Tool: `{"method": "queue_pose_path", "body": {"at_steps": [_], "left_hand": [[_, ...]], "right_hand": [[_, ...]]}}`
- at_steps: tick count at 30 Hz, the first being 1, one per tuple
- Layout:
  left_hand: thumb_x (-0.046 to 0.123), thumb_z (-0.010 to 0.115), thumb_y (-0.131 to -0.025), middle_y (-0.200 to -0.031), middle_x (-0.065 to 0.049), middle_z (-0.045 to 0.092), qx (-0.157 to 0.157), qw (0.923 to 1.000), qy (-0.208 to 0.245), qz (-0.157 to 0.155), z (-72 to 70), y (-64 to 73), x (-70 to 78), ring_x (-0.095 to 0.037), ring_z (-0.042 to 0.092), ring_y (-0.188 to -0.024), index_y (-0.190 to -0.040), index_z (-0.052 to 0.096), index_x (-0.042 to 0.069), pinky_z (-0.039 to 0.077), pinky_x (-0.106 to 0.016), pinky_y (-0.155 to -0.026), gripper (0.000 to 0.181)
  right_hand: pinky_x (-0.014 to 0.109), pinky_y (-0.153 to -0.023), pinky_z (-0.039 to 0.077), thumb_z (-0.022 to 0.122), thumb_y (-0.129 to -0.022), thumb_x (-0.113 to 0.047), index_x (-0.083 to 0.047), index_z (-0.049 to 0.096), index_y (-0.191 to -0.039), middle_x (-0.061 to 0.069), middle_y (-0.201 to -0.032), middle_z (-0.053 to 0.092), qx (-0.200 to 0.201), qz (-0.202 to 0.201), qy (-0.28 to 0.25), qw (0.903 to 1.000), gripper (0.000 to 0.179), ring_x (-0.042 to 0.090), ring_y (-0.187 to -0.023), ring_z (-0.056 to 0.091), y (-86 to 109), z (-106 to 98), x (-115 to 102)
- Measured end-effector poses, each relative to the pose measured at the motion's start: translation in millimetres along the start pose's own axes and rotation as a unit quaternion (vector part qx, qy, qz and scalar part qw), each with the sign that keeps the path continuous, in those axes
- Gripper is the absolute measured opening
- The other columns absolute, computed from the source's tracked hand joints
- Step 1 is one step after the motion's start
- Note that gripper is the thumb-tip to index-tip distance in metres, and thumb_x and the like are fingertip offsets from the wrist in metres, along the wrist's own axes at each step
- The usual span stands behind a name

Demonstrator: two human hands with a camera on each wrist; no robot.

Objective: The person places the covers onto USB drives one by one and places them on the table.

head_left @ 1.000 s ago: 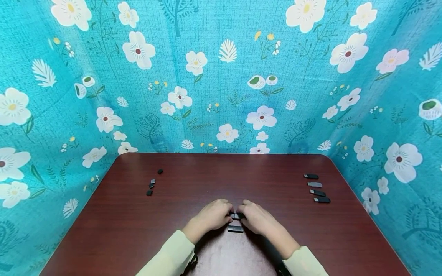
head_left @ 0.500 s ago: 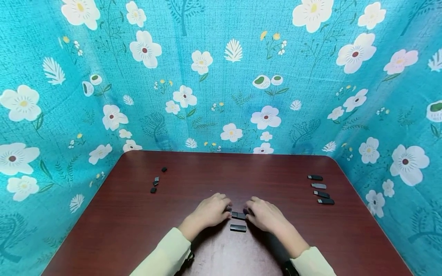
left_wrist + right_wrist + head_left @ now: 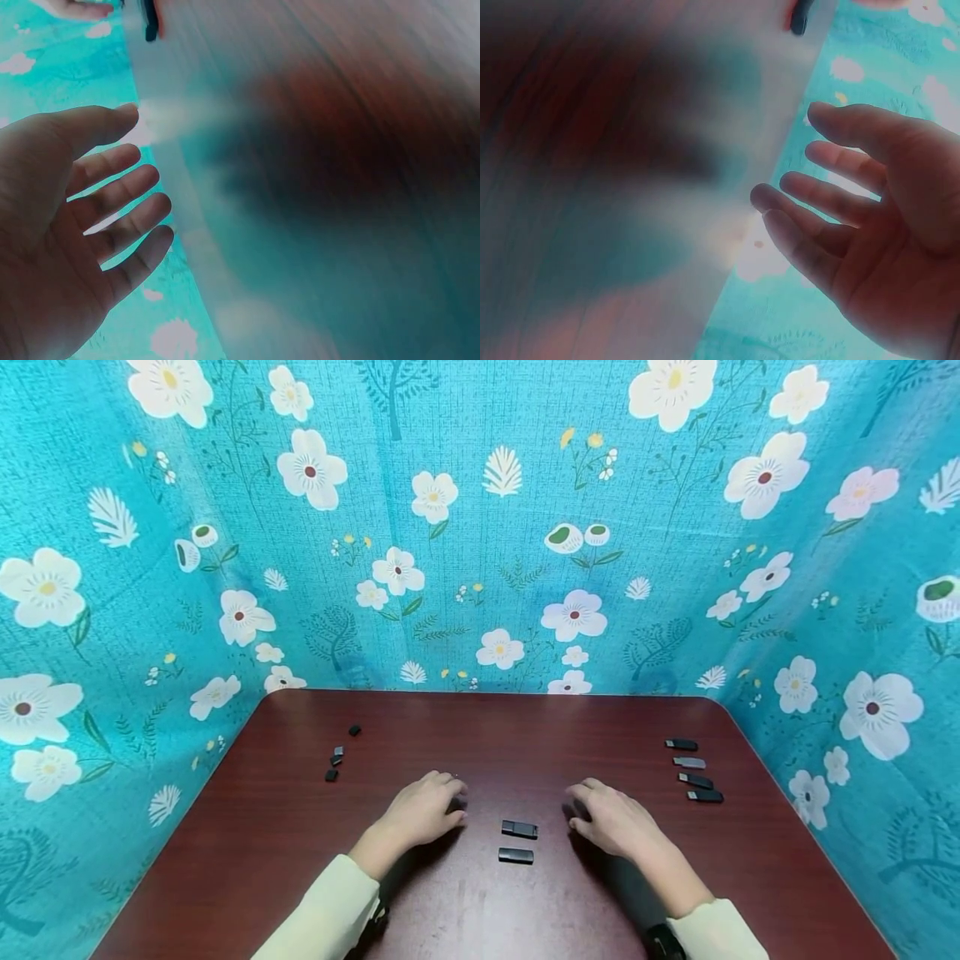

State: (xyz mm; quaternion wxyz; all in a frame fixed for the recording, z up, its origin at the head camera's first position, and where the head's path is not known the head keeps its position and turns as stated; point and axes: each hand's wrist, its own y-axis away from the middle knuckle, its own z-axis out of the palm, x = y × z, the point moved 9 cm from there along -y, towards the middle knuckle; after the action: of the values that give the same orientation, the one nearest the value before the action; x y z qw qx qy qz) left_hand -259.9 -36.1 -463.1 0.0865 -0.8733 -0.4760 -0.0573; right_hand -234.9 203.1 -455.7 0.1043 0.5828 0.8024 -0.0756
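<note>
On the worktop, near middle: two black sticks lay side by side, the far stick (image 3: 520, 829) and the near stick (image 3: 516, 856), close but apart, with neither hand on them.
Left hand (image 3: 422, 811): rested palm down on the worktop (image 3: 480, 735), just left of the sticks; the wrist view showed its fingers (image 3: 120, 196) spread and relaxed, holding nothing.
Right hand (image 3: 611, 818): lay just right of the sticks, fingers (image 3: 817, 191) likewise loose and empty.
Far left: four small black caps (image 3: 333, 758) sat scattered in a loose line.
Far right: a row of four more sticks (image 3: 693, 770) lay parallel, well apart from the hands.
Backdrop: a teal flowered cloth (image 3: 480, 527) hung behind and to both sides.
Risk, as I judged it: the two middle sticks were small and light, so a sleeve or wrist sweeping across could have knocked them askew or together; a careless reach to either side might have scattered the caps.
</note>
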Motion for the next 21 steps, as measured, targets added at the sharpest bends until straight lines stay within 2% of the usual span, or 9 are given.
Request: {"method": "queue_pose_path", "body": {"at_steps": [7,14,21], "left_hand": [[0.033,0.076,-0.091,-0.119,-0.003,0.068,-0.007,0.9994,0.02,-0.027,-5.2,12.2,-22.0,-0.022,0.061,-0.11,-0.123,0.069,0.012,0.053,-0.04,-0.089,0.038],[0.03,0.078,-0.089,-0.116,-0.003,0.068,-0.002,0.9984,0.029,-0.049,-12.0,23.4,-43.8,-0.022,0.06,-0.107,-0.12,0.07,0.012,0.053,-0.041,-0.087,0.036],[0.03,0.078,-0.09,-0.119,-0.004,0.068,-0.001,0.996,0.036,-0.082,-16.5,33.5,-66.3,-0.023,0.059,-0.111,-0.121,0.07,0.013,0.053,-0.043,-0.089,0.036]], "right_hand": [[0.052,-0.084,0.055,0.075,-0.092,-0.018,-0.007,0.064,-0.13,0.015,-0.13,0.061,-0.007,0.022,-0.018,0.9996,0.042,0.033,-0.11,0.065,10.6,-8.4,27.5],[0.054,-0.085,0.053,0.076,-0.091,-0.017,-0.005,0.065,-0.128,0.017,-0.128,0.061,-0.002,0.034,-0.022,0.9992,0.041,0.035,-0.112,0.063,18.2,-17.8,50.6],[0.055,-0.087,0.053,0.077,-0.089,-0.013,-0.002,0.066,-0.125,0.02,-0.123,0.063,0.013,0.032,-0.014,0.9993,0.039,0.036,-0.11,0.063,27.1,-25.5,68.9]]}}
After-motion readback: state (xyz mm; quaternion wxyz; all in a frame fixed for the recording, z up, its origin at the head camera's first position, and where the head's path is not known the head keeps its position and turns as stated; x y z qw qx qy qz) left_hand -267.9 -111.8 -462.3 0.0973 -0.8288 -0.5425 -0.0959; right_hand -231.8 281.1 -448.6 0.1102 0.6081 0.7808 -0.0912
